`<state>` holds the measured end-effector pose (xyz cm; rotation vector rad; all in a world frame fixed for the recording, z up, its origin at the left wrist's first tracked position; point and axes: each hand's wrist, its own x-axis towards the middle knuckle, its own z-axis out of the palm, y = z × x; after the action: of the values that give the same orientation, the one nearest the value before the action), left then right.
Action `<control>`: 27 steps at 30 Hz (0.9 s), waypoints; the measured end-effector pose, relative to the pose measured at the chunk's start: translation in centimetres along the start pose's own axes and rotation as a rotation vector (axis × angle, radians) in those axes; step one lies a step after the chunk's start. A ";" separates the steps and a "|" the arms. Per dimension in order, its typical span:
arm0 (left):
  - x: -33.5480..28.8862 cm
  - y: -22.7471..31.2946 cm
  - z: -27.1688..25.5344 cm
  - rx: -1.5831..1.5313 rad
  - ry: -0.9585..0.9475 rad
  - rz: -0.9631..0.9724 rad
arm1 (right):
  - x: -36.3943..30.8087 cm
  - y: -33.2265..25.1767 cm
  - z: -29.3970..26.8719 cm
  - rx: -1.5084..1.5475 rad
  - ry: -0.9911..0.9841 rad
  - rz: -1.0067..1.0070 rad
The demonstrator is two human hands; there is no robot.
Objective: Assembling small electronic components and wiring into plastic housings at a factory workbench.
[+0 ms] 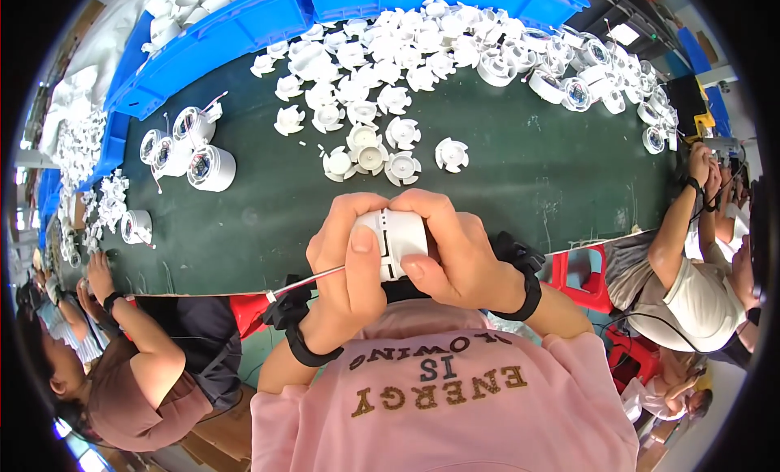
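Slotted plastic cylinder [405, 233] in 2 hands [343, 265] [471, 257]

The green tabletop [520, 188] carried a broad spread of white bladed pieces [404, 168] across its middle and far side, many touching. Toward its right end lay a heap of white ring-shaped housings [577, 93]. At left sat a cluster of white cylindrical units [213, 170] with thin wires, and nearer the front edge a single white cylinder [135, 227] rested beside a pile of small white parts [111, 199].
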<state>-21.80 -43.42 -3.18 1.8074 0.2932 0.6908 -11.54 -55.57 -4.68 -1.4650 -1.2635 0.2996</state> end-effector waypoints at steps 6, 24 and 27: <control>-0.7 0.6 0.1 0.046 0.003 0.050 | -1.1 -0.5 1.2 -0.136 0.077 -0.102; 0.7 1.0 1.0 0.005 -0.057 0.012 | -0.1 -0.7 -0.2 -0.173 0.069 -0.036; 1.0 0.9 1.0 0.002 0.002 0.058 | 0.4 -0.7 0.0 -0.190 0.102 -0.072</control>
<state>-20.54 -43.96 -2.22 1.8234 0.2437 0.7339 -11.70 -55.40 -3.93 -1.5703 -1.2859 0.0566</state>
